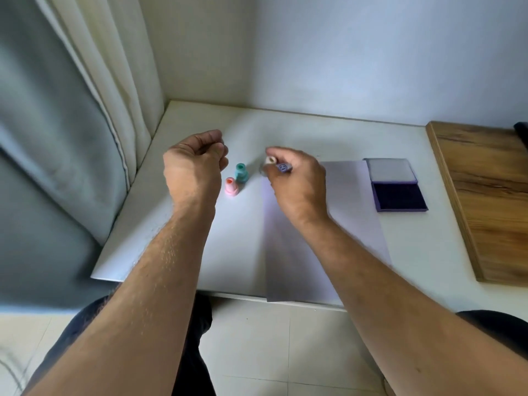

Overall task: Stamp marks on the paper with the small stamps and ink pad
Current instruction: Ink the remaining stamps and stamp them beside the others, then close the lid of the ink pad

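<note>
My right hand (297,178) hovers over the upper left corner of the white paper (351,218) and pinches a small purple stamp (283,167) with its inked face turned up. A cream stamp (270,160) shows at the fingertips of the same hand; whether it is held or stands on the table I cannot tell. My left hand (194,164) floats above the table with fingers curled and nothing visible in it. Just right of it stand a green stamp (241,174) and a pink stamp (231,187). The open purple ink pad (400,195) lies right of the paper.
The white table (171,224) sits in a wall corner, with a curtain (71,138) along its left side. A wooden board (491,195) lies at the right edge. My knees show below the table's front edge.
</note>
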